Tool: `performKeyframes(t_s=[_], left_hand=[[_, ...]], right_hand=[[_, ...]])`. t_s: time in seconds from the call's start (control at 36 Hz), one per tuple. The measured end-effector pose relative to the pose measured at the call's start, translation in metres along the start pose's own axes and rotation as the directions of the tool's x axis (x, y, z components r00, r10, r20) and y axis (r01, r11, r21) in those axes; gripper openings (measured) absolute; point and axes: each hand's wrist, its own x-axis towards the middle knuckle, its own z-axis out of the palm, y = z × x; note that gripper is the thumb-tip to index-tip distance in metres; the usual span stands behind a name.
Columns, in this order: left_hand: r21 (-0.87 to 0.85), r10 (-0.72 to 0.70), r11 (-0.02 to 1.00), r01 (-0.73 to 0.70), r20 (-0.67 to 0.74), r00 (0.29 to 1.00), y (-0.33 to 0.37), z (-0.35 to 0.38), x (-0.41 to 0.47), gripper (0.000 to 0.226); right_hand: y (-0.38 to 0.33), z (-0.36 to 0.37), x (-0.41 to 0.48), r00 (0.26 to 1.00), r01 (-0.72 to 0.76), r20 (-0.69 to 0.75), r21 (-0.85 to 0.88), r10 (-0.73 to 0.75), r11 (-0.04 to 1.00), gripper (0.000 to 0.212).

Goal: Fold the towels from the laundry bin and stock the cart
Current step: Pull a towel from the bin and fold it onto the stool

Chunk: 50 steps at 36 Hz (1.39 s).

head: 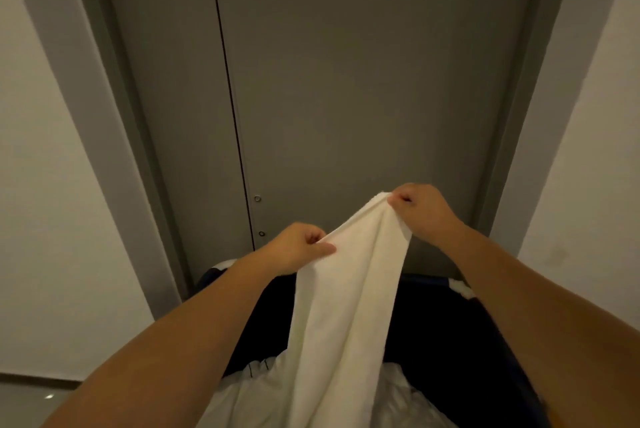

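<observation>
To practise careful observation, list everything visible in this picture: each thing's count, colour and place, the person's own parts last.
towel: one, white, held up at centre, hanging over the bin
bin: one, dark blue, bottom, before the door
laundry: one heap, white, inside the bin
door: one, grey, straight ahead
round fittings: two, metallic, low on the door by its seam
door frame: one, grey, around the door
walls: two, white, far left and right
floor: one, grey, bottom left corner
left hand: one, pinching the towel's edge, left of centre
right hand: one, gripping the towel's top, higher up
</observation>
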Motion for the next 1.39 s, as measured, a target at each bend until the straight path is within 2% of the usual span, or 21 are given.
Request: performKeyframes(t_s=[0.08, 0.17, 0.28, 0.33, 0.39, 0.44, 0.53, 0.61, 0.72, 0.83, 0.92, 0.97, 1.08, 1.22, 1.39], left_hand=[[0.017, -0.040, 0.999, 0.039, 0.055, 0.998, -0.014, 0.002, -0.008, 0.020], [0.036, -0.056, 0.998, 0.056, 0.027, 0.998, -0.021, 0.007, -0.014, 0.028], [-0.042, -0.046, 0.998, 0.039, -0.177, 0.983, -0.016, 0.006, -0.012, 0.025], [-0.008, 0.016, 1.000, -0.019, -0.286, 0.958, -0.005, 0.002, -0.008, 0.024], [-0.006, 0.080, 0.996, -0.087, -0.331, 0.940, 0.010, -0.003, -0.003, 0.025], [0.052, 0.153, 0.988, -0.144, -0.299, 0.942, 0.027, -0.006, 0.002, 0.022], [0.154, 0.223, 0.969, -0.191, -0.230, 0.947, 0.048, 0.000, 0.011, 0.022], [0.159, 0.239, 0.966, -0.202, -0.263, 0.935, 0.062, 0.007, 0.021, 0.026], [0.163, 0.258, 0.961, -0.225, -0.220, 0.941, 0.073, 0.015, 0.028, 0.026], [0.141, 0.262, 0.961, -0.239, -0.187, 0.947, 0.069, 0.019, 0.029, 0.027], [0.143, 0.271, 0.958, -0.250, -0.156, 0.950, 0.060, 0.017, 0.025, 0.030], [0.125, 0.223, 0.970, -0.209, -0.108, 0.969, 0.050, 0.016, 0.019, 0.020], [-0.016, 0.073, 0.997, -0.073, -0.030, 0.997, 0.017, 0.019, 0.004, 0.011], [0.015, -0.045, 0.999, 0.044, 0.044, 0.998, -0.018, 0.029, -0.009, 0.012], [0.094, -0.159, 0.982, 0.165, -0.064, 0.985, -0.059, 0.016, -0.020, 0.020]], right_hand=[[0.004, -0.013, 0.007, 0.998, 0.000, -0.065, -0.047, -0.004, 0.999, 0.030], [0.005, -0.022, 0.011, 0.993, 0.012, -0.112, -0.074, -0.020, 0.997, 0.032], [0.014, -0.028, 0.013, 0.996, -0.011, -0.090, -0.126, -0.001, 0.992, 0.032], [0.022, -0.031, 0.010, 0.999, -0.006, -0.045, -0.156, -0.001, 0.988, 0.030], [0.027, -0.030, 0.003, 1.000, 0.015, 0.006, -0.147, -0.014, 0.989, 0.025], [0.022, -0.027, -0.006, 0.997, 0.047, 0.066, -0.113, -0.040, 0.992, 0.023], [0.004, -0.019, -0.020, 0.984, 0.071, 0.163, -0.019, -0.067, 0.997, 0.037], [-0.010, -0.004, -0.029, 0.976, 0.069, 0.201, 0.090, -0.086, 0.994, 0.026], [-0.016, 0.012, -0.031, 0.981, 0.042, 0.179, 0.199, -0.079, 0.979, 0.024], [-0.015, 0.017, -0.028, 0.995, 0.010, 0.101, 0.145, -0.025, 0.989, 0.033], [-0.013, 0.017, -0.025, 0.999, 0.002, 0.042, 0.122, -0.007, 0.993, 0.030], [-0.013, 0.015, -0.020, 1.000, -0.015, 0.016, 0.125, 0.013, 0.992, 0.027], [-0.015, 0.003, -0.013, 0.999, -0.024, -0.040, 0.118, 0.029, 0.993, 0.032], [-0.019, -0.007, -0.005, 0.997, -0.026, -0.072, 0.120, 0.035, 0.992, 0.035], [-0.009, -0.025, 0.002, 0.984, -0.079, -0.156, 0.064, 0.088, 0.995, 0.036]])
